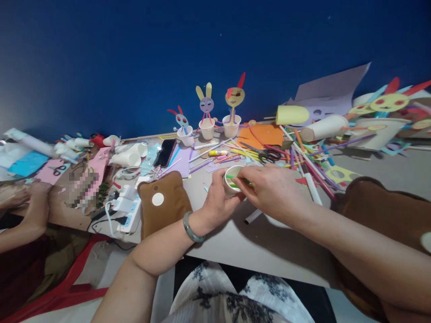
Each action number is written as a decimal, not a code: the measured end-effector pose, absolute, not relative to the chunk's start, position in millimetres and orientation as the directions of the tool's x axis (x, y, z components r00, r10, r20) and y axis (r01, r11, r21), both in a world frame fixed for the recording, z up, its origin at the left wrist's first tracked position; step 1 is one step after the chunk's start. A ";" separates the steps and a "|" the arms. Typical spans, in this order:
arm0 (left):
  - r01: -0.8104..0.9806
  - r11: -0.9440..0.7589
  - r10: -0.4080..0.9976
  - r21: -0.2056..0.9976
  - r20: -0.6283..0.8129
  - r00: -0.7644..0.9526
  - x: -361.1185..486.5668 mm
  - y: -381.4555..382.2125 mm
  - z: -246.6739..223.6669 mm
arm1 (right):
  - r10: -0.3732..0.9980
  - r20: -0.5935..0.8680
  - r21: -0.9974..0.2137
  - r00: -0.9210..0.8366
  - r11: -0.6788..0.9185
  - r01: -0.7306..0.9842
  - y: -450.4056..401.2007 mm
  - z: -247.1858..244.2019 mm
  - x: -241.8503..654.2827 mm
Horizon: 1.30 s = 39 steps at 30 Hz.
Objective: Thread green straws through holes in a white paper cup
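Observation:
A white paper cup [231, 190] is tilted in my left hand [218, 199], whose fingers wrap round its side. My right hand [266, 186] is at the cup's mouth, its fingers pinched on a green strip [230, 176] that lies partly inside the cup. The far end of the strip is hidden by my fingers. Behind my hands lie a glue stick [218, 153], black scissors [269, 155] and many coloured sticks [232, 160]. A white tube [253, 216] lies on the table just below my right hand.
Cups with paper rabbit figures [206, 128] stand along the blue wall. A brown cushion [164, 202] and power strip [130, 215] lie left, another brown cushion [380, 215] right. Orange paper [262, 136] and a phone [164, 152] lie behind. Another person's arms [38, 208] are far left.

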<state>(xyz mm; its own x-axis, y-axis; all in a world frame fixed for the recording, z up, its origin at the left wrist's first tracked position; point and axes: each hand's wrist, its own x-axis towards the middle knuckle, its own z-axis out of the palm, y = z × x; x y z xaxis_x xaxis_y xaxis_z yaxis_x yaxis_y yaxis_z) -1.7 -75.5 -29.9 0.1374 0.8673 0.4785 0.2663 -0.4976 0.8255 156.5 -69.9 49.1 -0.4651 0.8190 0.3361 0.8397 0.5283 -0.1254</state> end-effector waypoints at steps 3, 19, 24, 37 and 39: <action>0.210 -0.500 0.865 0.840 0.472 0.170 -1.6 -75.9 -26.9 | 0.820 0.342 -0.123 -0.458 0.523 0.844 -67.6 50.0 157.3; -0.022 -0.339 0.924 0.940 0.338 0.180 -28.6 -43.4 0.0 | 0.815 0.296 -0.270 -0.499 0.572 0.774 -50.2 68.1 178.6; -0.022 -0.317 0.920 0.948 0.314 0.234 -29.0 -43.6 -2.8 | 0.812 0.340 -0.393 -0.475 0.582 0.712 -50.6 71.7 180.6; -0.063 -0.338 0.934 0.939 0.343 0.105 -25.3 -47.8 -1.5 | 0.897 0.428 -0.839 -0.110 0.440 0.321 -35.8 58.6 178.8; -0.060 -0.352 0.934 0.934 0.355 0.043 -24.4 -48.7 -2.5 | 0.918 0.388 -0.875 -0.082 0.395 0.280 -32.4 55.9 177.5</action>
<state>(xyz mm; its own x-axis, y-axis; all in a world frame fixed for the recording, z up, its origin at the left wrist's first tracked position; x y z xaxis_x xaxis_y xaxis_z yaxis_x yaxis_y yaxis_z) -24.4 -48.7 -2.5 0.0427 0.9340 0.3548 -0.0600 -0.3521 0.9340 177.5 -32.4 55.9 -0.0821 0.9182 0.3876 0.2799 0.3945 -0.8752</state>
